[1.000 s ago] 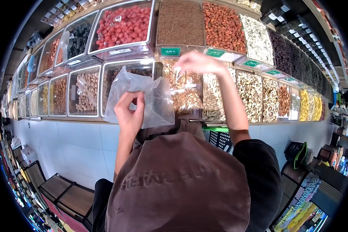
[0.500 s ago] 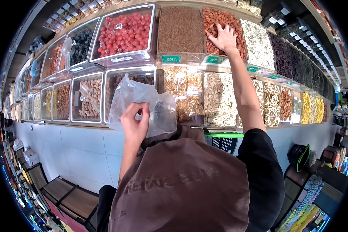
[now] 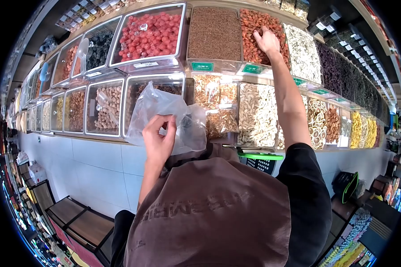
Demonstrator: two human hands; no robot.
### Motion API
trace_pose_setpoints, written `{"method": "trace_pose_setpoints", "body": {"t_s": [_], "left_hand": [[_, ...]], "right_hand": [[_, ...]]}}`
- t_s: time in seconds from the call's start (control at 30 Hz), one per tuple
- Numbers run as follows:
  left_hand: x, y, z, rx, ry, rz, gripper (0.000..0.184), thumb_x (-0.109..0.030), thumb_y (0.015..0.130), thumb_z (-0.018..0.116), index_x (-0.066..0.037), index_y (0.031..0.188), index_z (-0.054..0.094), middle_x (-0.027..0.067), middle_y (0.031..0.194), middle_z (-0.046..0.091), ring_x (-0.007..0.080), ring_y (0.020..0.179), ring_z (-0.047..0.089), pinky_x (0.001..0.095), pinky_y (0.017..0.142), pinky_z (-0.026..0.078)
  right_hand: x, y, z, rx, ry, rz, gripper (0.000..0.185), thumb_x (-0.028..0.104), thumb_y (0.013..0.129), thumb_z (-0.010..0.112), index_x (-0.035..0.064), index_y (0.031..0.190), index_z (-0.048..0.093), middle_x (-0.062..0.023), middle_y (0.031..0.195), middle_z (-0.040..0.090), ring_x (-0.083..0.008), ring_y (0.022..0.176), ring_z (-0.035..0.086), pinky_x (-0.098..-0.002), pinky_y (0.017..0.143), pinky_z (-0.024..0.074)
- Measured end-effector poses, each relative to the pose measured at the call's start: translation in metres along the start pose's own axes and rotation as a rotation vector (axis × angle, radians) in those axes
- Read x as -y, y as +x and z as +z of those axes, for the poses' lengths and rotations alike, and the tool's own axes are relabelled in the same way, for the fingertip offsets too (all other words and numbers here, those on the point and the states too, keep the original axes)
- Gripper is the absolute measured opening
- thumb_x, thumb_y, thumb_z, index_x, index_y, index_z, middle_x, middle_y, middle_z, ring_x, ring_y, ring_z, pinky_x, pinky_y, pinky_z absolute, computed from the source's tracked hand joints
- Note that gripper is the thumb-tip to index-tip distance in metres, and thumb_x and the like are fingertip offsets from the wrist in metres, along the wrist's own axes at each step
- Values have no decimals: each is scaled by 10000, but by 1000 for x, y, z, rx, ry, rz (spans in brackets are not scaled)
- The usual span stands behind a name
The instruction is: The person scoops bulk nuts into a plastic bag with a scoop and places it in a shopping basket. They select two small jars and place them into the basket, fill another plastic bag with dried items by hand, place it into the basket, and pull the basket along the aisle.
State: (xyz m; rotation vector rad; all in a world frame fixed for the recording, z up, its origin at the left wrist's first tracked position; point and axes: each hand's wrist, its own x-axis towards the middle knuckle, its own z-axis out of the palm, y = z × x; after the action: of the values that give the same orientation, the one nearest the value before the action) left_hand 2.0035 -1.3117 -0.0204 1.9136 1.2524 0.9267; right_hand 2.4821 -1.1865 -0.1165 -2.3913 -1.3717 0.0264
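My left hand (image 3: 159, 135) pinches the edge of a translucent plastic bag (image 3: 153, 109), which hangs in front of the lower row of bins. Higher up on the right, my right hand (image 3: 268, 41) rests in a bin of reddish-orange dried pieces (image 3: 254, 21). Its fingers are curled down into the pieces, and whatever lies under the fingertips is hidden. Left of that bin is one of fine brown grains (image 3: 214, 33); on its right stands one of whitish pieces (image 3: 302, 55).
Red fruit (image 3: 151, 33) fills a lidded bin at the upper left. Below my right forearm are pale slices (image 3: 257, 113) and packaged dried food (image 3: 214, 107). A basket with a green handle (image 3: 260, 156) stands beside my body. A dark low rack (image 3: 82, 220) is at the lower left.
My right hand has moved from above the lower bins up into the reddish-orange pieces, and its spread fingers have curled in. My left hand still holds the bag.
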Motion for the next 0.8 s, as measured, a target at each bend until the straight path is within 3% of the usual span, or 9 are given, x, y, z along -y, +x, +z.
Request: {"method": "trace_pose_setpoints", "body": {"t_s": [0.1, 0.23, 0.27, 0.33, 0.37, 0.5, 0.57, 0.73, 0.8], "left_hand": [[1, -2, -2, 5, 9, 18, 93, -51, 886, 683, 38, 880, 708, 105, 751, 658, 166, 635, 565, 300, 613, 461], [-3, -3, -5, 3, 16, 13, 100, -58, 889, 684, 39, 877, 707, 103, 748, 655, 164, 634, 563, 295, 610, 458], [-4, -3, -5, 5, 25, 8, 103, -61, 890, 685, 40, 878, 706, 104, 746, 653, 162, 634, 562, 293, 608, 456], [-3, -3, -5, 4, 25, 4, 103, -61, 894, 684, 39, 885, 710, 101, 746, 654, 152, 641, 566, 287, 613, 458], [-2, -3, -5, 6, 27, 1, 104, -61, 897, 682, 38, 893, 714, 98, 745, 654, 141, 648, 569, 282, 617, 459], [19, -1, 1, 26, -301, -123, 155, -96, 948, 658, 42, 943, 730, 45, 771, 673, 96, 703, 583, 250, 644, 466], [18, 3, -1, 42, -360, -180, 171, -112, 958, 653, 40, 939, 731, 38, 787, 680, 86, 707, 581, 239, 644, 460], [26, 9, 1, -17, -543, -240, 177, -105, 973, 618, 27, 949, 732, 26, 801, 689, 57, 710, 583, 210, 630, 457], [27, 12, 2, -6, -533, -245, 175, -103, 972, 621, 30, 951, 732, 23, 787, 685, 50, 694, 581, 205, 625, 458]], "right_hand": [[-6, 10, -3, 66, 108, 160, 557, 494, 880, 546, 76, 1242, 610, -267, 1207, 649, -424, 1156, 604, -491, 997, 466], [-49, 45, 26, -196, 526, 273, 426, 403, 881, 591, 47, 1084, 706, -216, 1046, 720, -369, 1076, 661, -396, 984, 477], [-62, 56, 36, -233, 639, 267, 389, 367, 910, 587, 18, 1054, 683, -173, 944, 729, -284, 838, 690, -395, 770, 546], [-52, 46, 16, -208, 1026, 404, 320, 335, 938, 571, 25, 982, 642, -127, 844, 705, -195, 598, 601, -355, 491, 473], [-43, 38, 5, -220, 1190, 424, 276, 320, 969, 526, 55, 926, 590, -94, 753, 653, -168, 480, 505, -296, 369, 324], [-54, 26, -15, 22, 1561, 549, 276, 297, 989, 470, 61, 884, 568, -68, 707, 577, -191, 520, 517, -294, 425, 356], [-56, 8, -21, 220, 1859, 471, 245, 279, 981, 491, 76, 863, 560, -45, 684, 517, -166, 561, 471, -289, 435, 323], [47, -126, -48, 312, 2187, 545, 197, 191, 970, 548, 74, 814, 576, -37, 742, 562, -117, 592, 448, -253, 443, 346], [80, -186, -40, 605, 2135, 586, 205, 198, 972, 546, 71, 821, 604, -25, 731, 575, -104, 562, 465, -228, 422, 356]]}}
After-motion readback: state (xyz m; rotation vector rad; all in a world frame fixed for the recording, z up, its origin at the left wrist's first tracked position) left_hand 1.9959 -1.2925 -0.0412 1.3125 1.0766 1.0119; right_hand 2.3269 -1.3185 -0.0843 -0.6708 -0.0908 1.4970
